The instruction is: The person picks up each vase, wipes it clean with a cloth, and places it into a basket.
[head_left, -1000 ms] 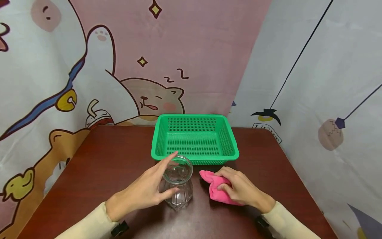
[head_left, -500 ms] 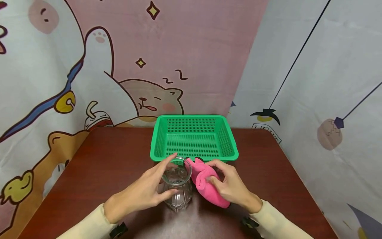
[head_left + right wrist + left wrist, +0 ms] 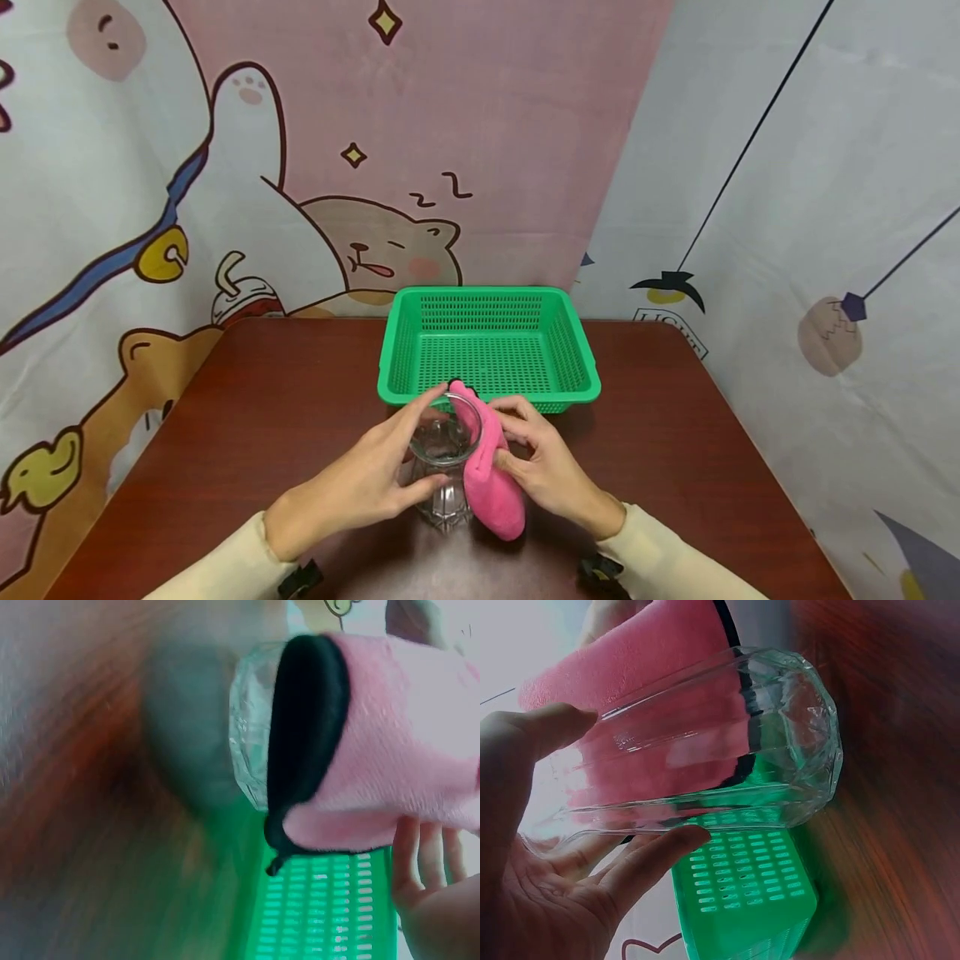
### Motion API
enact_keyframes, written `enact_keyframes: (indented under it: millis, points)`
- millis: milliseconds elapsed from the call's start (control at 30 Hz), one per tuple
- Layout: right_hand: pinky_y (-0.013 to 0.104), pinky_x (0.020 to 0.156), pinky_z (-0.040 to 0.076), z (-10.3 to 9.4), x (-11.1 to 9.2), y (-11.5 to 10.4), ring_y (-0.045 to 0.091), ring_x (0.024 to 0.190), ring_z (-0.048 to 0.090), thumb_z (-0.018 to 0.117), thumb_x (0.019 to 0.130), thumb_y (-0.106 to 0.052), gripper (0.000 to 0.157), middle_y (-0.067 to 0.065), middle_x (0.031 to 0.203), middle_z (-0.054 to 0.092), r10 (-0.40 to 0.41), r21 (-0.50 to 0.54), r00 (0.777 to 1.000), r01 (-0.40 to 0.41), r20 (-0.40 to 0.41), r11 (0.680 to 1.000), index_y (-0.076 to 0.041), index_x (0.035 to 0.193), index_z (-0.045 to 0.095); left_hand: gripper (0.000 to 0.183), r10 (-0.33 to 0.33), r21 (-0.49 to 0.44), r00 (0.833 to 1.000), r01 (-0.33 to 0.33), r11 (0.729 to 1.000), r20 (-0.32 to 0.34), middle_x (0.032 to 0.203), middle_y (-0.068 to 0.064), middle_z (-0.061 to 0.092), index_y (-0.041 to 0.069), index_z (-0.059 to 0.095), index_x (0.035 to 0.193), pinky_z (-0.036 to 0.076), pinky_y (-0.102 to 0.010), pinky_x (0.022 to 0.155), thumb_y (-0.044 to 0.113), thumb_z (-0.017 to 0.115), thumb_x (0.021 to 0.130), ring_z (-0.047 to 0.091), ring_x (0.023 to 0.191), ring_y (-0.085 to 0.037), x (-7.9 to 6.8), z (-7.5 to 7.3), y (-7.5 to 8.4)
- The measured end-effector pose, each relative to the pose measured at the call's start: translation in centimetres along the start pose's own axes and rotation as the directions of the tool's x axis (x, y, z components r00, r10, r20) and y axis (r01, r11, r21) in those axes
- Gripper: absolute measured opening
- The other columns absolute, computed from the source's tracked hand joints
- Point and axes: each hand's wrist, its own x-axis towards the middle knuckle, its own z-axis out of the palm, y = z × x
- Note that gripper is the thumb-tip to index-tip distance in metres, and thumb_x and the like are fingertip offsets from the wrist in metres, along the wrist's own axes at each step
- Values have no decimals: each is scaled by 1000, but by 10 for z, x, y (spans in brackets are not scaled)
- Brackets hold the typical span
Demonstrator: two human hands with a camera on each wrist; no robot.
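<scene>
A clear glass vase (image 3: pixel 447 492) with a round rim and ribbed sides is held upright by my left hand (image 3: pixel 360 475), thumb on the near side and fingers round the far side. Through the glass in the left wrist view shows a pink cloth (image 3: pixel 682 697) with black edging. My right hand (image 3: pixel 551 467) pinches this folded cloth between thumb and fingers, against the right side of the vase. In the right wrist view the cloth (image 3: pixel 405 727) hides most of the vase, leaving the faceted glass base (image 3: pixel 251 724) showing.
A green perforated plastic basket (image 3: pixel 487 398) stands just behind the vase, toward the back of the dark reddish-brown table (image 3: pixel 300 400). A cartoon-printed curtain (image 3: pixel 525 150) hangs along the table's back and sides.
My right hand has brought the pink cloth leftward from the table beside the vase, up against the vase's right side. The left hand and vase stay nearly in place.
</scene>
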Motion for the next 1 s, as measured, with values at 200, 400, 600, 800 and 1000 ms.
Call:
enact_keyframes:
  millis: [200,400,600,800,1000]
  points:
    - [28,114,55,10,1,1,21,139,66,85,97,6,55,6,149,70,-110,-175,993,101,-38,979,-13,149,80,119,-3,11,1000,3,1000,6,157,-11,70,12,20,186,70,-31,84,22,99,98,75,118,-12,-1,0,0]
    - [30,98,59,10,6,0,22,123,72,87,99,3,36,7,134,74,-215,-284,975,191,-56,939,-10,132,86,120,7,3,1000,-7,1000,9,156,-12,69,12,19,186,70,-33,85,20,99,98,75,119,-13,1,0,-1]
    - [32,95,64,5,7,-2,21,117,74,87,96,7,33,7,129,74,-243,-338,970,228,-4,913,-7,126,88,120,8,7,1000,-8,1000,10,158,-11,69,17,17,187,70,-32,85,21,98,98,75,120,-14,1,-1,0]
    - [26,91,64,-2,5,-6,14,105,73,91,93,6,34,7,127,71,-192,-368,978,206,75,907,-9,123,89,118,3,11,1000,-3,1000,15,160,-9,67,16,17,187,69,-29,86,23,97,100,75,125,-21,0,-1,1]
    - [23,87,64,-7,6,-5,13,101,72,95,91,4,31,9,125,70,-218,-415,962,269,167,869,-10,118,89,117,11,1,1000,-11,1000,6,161,-11,67,16,17,187,69,-30,86,22,96,100,75,128,-25,0,0,2]
